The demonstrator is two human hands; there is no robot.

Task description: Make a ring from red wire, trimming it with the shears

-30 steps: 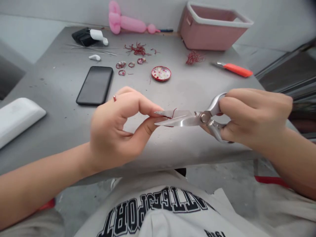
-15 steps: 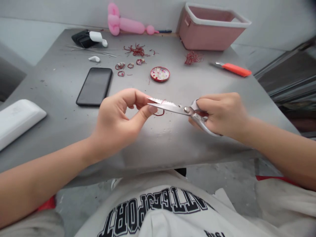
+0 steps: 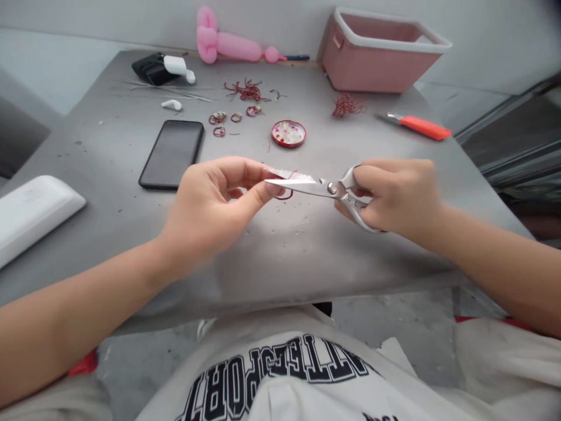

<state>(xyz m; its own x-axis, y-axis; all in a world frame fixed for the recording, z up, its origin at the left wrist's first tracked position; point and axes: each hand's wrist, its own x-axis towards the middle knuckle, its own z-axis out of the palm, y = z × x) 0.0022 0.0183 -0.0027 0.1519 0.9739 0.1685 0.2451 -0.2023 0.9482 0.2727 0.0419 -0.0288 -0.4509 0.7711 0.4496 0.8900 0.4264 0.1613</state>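
My left hand (image 3: 219, 204) pinches a thin red cord (image 3: 287, 195) between thumb and forefinger; part of it curves out below the fingertips. Silver scissors (image 3: 307, 186) are gripped in my right hand (image 3: 392, 193), with fingers through the handles. Their slightly parted blades reach to my left fingertips, and a short cord end pokes up between them. Beyond the hands stands a small round red-rimmed dish (image 3: 288, 134) of white, pink and red beads. Small cord rings (image 3: 218, 118), some with beads, lie left of the dish.
Red cord pieces (image 3: 248, 90) and a second cord bundle (image 3: 347, 105) lie farther back. A phone (image 3: 173, 155), white earbud (image 3: 172, 105), white case (image 3: 37, 216) and orange-handled cutter (image 3: 424, 127) rest on the grey table. A pink bin (image 3: 368, 64) and pink balloon (image 3: 239, 47) stand behind.
The scissor blades have tilted slightly and the right hand has risen a little. The left hand keeps its pinch on the cord. The whole view has shifted slightly.
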